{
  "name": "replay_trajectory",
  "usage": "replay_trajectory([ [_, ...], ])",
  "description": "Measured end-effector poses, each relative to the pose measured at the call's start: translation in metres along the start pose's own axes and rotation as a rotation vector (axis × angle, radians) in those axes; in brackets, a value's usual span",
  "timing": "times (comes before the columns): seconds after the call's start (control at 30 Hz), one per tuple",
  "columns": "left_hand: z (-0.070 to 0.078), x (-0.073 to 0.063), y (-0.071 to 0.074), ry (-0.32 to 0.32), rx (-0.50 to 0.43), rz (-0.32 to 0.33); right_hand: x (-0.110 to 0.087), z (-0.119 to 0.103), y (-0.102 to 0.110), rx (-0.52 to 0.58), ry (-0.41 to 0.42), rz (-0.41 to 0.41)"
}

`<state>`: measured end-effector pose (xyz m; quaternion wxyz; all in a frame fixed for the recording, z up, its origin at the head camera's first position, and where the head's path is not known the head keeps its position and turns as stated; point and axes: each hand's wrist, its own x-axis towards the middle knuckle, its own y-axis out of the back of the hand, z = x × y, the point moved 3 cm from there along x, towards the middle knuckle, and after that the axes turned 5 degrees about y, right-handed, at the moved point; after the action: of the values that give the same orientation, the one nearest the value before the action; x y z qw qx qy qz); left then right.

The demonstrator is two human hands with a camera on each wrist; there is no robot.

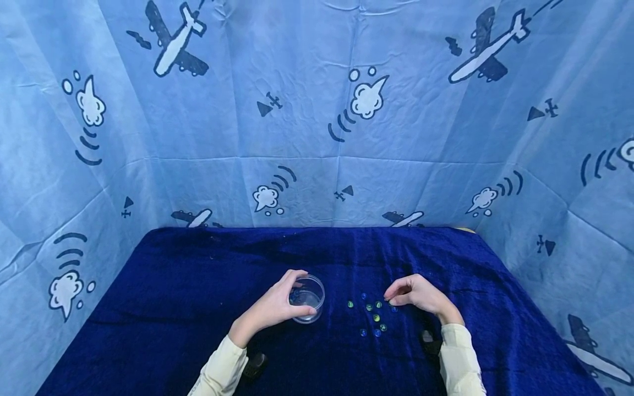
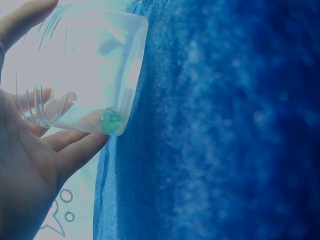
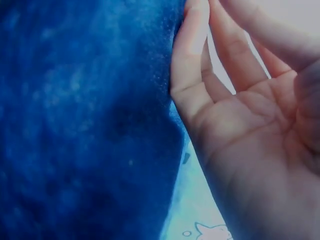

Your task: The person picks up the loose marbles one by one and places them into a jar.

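holds a clear jar [image 2: 95, 70] in the left hand [image 1: 274, 303], with thumb and fingers spread wide around its side. shows a green marble [image 2: 110, 121] inside the jar, low down near the bottom, in the left wrist view. cannot tell about the jar touching the dark blue cloth [image 1: 188, 286] or not.

has the right hand [image 1: 421, 291] just beside the loose marbles [image 1: 376, 318], on the side away from the jar. bends the fingers, with the tips of the thumb and pointer finger close together and only a narrow gap. cannot tell about any marble between those tips, too small to see.

has the loose marbles, blue, green and a bit yellow, spread on the cloth between the jar and the right hand. shows some near each other and one a bit off toward the jar.

wears pale yellow sleeves [image 1: 223, 366] on both arms. has a light blue curtain [image 1: 297, 126] behind and at both sides, with planes [image 1: 487, 58] and puffy clouds [image 1: 367, 102] on it.
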<state>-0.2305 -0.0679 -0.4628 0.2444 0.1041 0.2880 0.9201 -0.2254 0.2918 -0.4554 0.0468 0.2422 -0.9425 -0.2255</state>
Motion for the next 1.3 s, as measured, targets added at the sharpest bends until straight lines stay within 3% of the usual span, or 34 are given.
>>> replay_trajectory([
  [0.3, 0.0, 0.0, 0.0, -0.003, -0.006, 0.0, 0.002, -0.007, 0.002, -0.05, -0.068, 0.116],
  [0.63, 0.001, 0.0, 0.001, 0.004, -0.009, -0.005, 0.01, -0.02, 0.001, 0.093, -0.077, 0.294],
  [1.07, 0.001, 0.001, 0.001, -0.002, -0.009, 0.003, 0.016, -0.036, -0.003, 0.231, 0.025, 0.372],
  [1.3, 0.001, 0.002, 0.001, -0.007, -0.002, 0.01, 0.023, -0.04, -0.008, 0.195, 0.065, 0.38],
])
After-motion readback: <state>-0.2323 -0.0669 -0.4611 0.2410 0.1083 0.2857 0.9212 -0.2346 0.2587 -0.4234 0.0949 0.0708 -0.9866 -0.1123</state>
